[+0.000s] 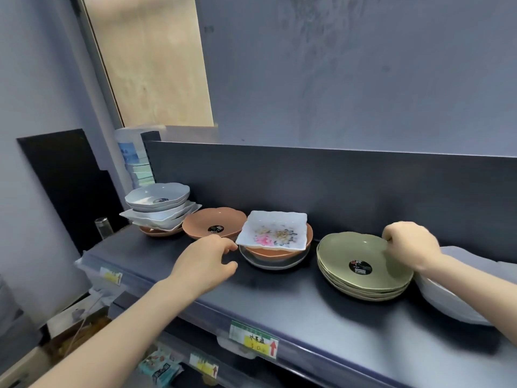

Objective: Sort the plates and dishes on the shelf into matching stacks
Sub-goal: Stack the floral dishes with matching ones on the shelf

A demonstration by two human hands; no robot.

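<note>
The right hand (411, 245) pinched the green plate (361, 261) at its two-o'clock rim, a sound hold since it looked stiff, slick and breakable, while the left hand (207, 259) hung loose and empty.

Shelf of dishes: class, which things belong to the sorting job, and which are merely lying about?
Job: green plates, their rim pinched by the right hand; floral square dish; terracotta dish; white bowls; left hand.
Lying about: price tag; glass jar; snack packet.
</note>
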